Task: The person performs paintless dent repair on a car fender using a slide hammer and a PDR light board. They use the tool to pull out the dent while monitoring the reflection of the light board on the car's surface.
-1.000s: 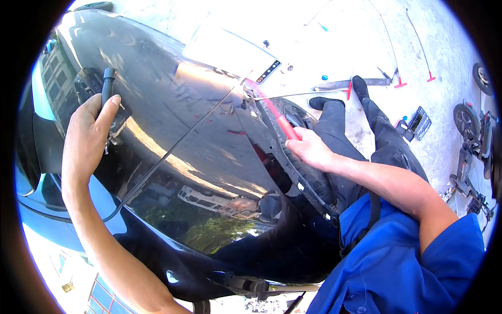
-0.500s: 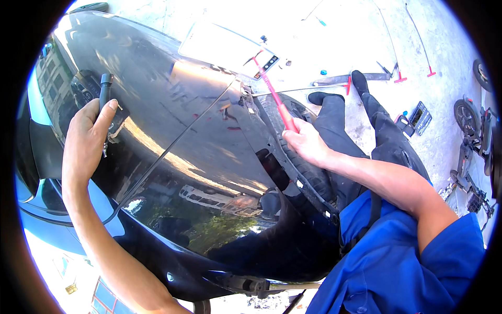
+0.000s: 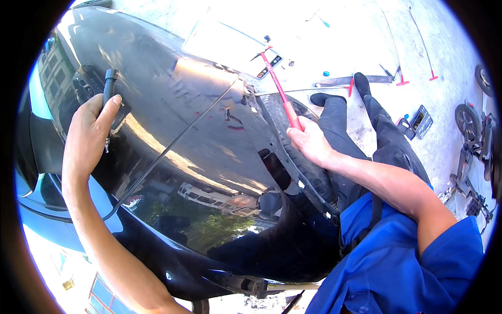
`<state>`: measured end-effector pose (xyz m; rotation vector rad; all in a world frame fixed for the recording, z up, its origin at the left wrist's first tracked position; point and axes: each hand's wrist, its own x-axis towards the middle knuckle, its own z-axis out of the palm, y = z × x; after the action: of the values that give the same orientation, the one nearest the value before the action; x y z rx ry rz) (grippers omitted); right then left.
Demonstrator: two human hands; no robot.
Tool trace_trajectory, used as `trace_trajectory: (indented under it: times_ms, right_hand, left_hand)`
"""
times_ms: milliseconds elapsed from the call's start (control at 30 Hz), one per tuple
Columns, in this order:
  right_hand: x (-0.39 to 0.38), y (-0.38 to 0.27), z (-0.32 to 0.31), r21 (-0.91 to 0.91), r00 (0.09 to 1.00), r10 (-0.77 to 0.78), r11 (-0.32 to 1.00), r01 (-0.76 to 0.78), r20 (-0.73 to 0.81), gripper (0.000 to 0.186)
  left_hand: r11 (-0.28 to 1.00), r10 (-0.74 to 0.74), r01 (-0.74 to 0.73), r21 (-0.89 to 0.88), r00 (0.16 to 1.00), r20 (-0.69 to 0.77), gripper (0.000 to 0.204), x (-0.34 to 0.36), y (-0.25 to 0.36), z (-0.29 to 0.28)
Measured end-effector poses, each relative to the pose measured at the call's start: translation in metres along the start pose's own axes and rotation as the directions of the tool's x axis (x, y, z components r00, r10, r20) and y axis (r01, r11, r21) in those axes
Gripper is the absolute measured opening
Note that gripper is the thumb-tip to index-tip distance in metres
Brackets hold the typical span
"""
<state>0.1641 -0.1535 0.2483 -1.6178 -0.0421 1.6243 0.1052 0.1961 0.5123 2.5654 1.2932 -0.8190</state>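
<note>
My left hand (image 3: 89, 136) grips an upright black cylindrical tool (image 3: 110, 81) with a metal end, above a dark fitting on the glossy black car body (image 3: 172, 120). My right hand (image 3: 311, 141) is closed on the handle of a slim red hammer (image 3: 277, 82). Its head is held up near the panel's right edge, in line with a white board (image 3: 219, 39) beyond; I cannot tell its height. A long thin rod or cord (image 3: 172, 144) crosses the panel between my hands. The exposed wheel arch (image 3: 282, 154) and tyre lie just beside my right hand.
My legs (image 3: 387, 131) stand at the car's right side. On the pale floor lie T-handled rods (image 3: 432, 73), a dark flat bar (image 3: 376, 80) and a dark case of small parts (image 3: 421, 121). A scooter (image 3: 468, 125) stands at the far right.
The hammer's head has swung from near the panel edge upward in the picture, away from the rod's end, and now sits slightly further right. My left hand is almost unchanged.
</note>
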Motion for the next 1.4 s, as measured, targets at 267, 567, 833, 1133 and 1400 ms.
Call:
trace_trajectory:
  times_ms: [267, 567, 833, 1133, 1400]
  right_hand:
    - [0.001, 0.001, -0.001, -0.007, 1.0, -0.006, 1.0, 0.006, 0.028, 0.02]
    - [-0.001, 0.0, 0.004, 0.072, 0.999, -0.008, 0.997, 0.005, 0.033, 0.02]
    - [0.003, 0.0, 0.003, -0.02, 0.999, -0.02, 1.0, 0.021, 0.035, 0.021]
    - [0.005, -0.004, 0.001, 0.001, 0.995, 0.011, 1.0, -0.011, 0.095, 0.02]
    - [-0.004, -0.004, -0.002, -0.004, 0.999, -0.009, 1.0, 0.009, 0.05, 0.019]
  left_hand:
    - [1.0, 0.001, -0.001, 0.009, 1.0, -0.001, 0.048, 0.0, -0.001, -0.001]
    - [1.0, -0.003, 0.002, 0.027, 1.0, 0.014, 0.049, 0.001, -0.003, 0.0]
    - [0.999, -0.03, 0.03, 0.012, 0.999, 0.023, 0.049, 0.0, 0.0, 0.002]
    - [0.999, -0.001, 0.0, 0.043, 0.999, 0.034, 0.05, 0.002, -0.002, 0.003]
    - [0.999, -0.024, 0.022, 0.045, 0.999, 0.04, 0.049, 0.0, 0.001, 0.003]
